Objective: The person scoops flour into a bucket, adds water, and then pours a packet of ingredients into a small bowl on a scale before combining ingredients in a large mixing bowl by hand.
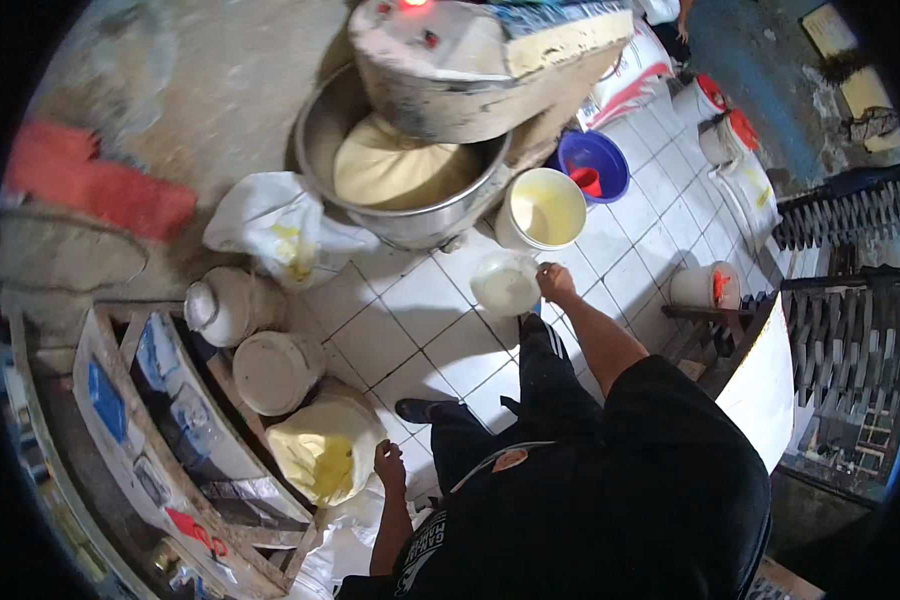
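My right hand (558,284) grips the edge of a pale, see-through plastic bowl (505,285), held out over the tiles just in front of a pale bucket (547,208) with yellowish insides. What the bowl contains is too blurred to tell. My left hand (390,464) hangs low beside a tub lined with a pale bag (300,450) that has yellow stuff inside; its fingers are curled with nothing visible in them. Beyond the bowl, a large mass of dough (400,168) sits in the steel bowl of a floor mixer (440,215).
A blue bucket (610,165) with a red scoop (586,182) stands beside the pale bucket. White sack (260,215), lidded tubs (275,372) and wooden shelving (140,430) line the left. Red-lidded buckets (735,132) and a small bucket (700,286) stand at the right.
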Demonstrator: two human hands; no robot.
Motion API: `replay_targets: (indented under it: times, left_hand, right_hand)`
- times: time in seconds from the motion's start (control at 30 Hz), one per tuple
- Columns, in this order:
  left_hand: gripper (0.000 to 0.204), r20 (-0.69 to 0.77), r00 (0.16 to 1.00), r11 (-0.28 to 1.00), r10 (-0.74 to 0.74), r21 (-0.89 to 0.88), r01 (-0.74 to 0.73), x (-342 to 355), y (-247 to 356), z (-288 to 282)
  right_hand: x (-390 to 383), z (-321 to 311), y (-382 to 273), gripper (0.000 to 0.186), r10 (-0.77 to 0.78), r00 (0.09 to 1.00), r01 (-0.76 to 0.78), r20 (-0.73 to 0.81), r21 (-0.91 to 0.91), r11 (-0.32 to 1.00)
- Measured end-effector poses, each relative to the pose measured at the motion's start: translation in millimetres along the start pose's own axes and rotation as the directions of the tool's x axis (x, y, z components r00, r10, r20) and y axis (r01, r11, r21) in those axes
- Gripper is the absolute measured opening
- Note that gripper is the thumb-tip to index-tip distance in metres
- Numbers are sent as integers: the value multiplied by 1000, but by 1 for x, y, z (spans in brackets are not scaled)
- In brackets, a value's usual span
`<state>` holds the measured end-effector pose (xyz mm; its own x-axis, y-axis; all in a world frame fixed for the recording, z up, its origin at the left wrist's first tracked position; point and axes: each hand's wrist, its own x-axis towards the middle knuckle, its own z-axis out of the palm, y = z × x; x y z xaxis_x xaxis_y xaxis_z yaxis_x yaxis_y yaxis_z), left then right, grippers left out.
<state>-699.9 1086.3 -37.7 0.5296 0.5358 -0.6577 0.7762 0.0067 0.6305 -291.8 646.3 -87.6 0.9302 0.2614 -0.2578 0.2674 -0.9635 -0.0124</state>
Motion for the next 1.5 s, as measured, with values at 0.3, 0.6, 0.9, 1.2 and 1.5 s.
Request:
replay_targets:
  times: [0.3,0.6,0.9,1.2,1.5]
  left_hand:
    - [32,111,977,983,-182,6,182,18,100,213]
    - [32,197,972,991,-125,80,111,50,196,331]
    - [34,129,979,988,-156,13,155,18,207,301]
    - [30,-74,960,870,-270,-445,211,-88,131,181]
    - [28,-333,901,442,-277,-877,-188,-118,-106,72]
  right_hand:
    - [184,50,215,21,290,899,-421,327,466,778]
    - [259,137,303,13,273,732,-489,625,202,849]
    - [192,153,301,7,-122,936,90,331,111,990]
    - [93,58,67,21,-757,506,725,413,272,633]
    - [103,-9,-381,32,-966,150,936,211,284,207]
